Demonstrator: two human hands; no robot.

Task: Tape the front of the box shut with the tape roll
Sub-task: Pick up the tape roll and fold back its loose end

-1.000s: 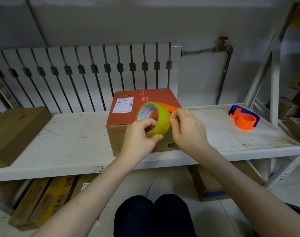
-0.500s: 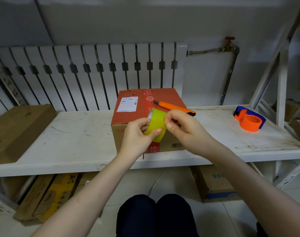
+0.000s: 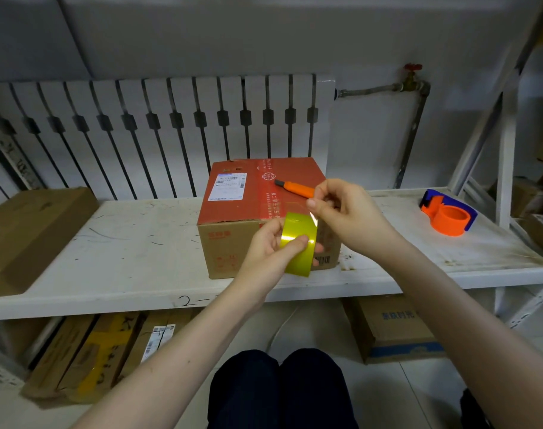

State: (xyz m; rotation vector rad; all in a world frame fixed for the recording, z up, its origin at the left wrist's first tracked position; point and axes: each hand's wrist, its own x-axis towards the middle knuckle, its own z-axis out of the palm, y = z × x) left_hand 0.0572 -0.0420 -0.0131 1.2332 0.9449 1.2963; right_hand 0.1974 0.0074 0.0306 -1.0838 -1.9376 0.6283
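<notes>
Left hand (image 3: 268, 253) grips the tape roll (image 3: 299, 244) edge-on, rim facing us — right hand (image 3: 344, 212) pinches its loose end.

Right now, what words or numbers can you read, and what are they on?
"2-": handwritten on the shelf front edge.
White label on the box: too small to read.
Red print and barcode on that box: blurred.
Blue print on the lower box: unreadable.
Tape roll: none.

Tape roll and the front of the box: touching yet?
Cannot tell. In the head view the yellow tape roll, held in the left hand, overlaps the box front, but no contact or gap shows plainly.
</notes>
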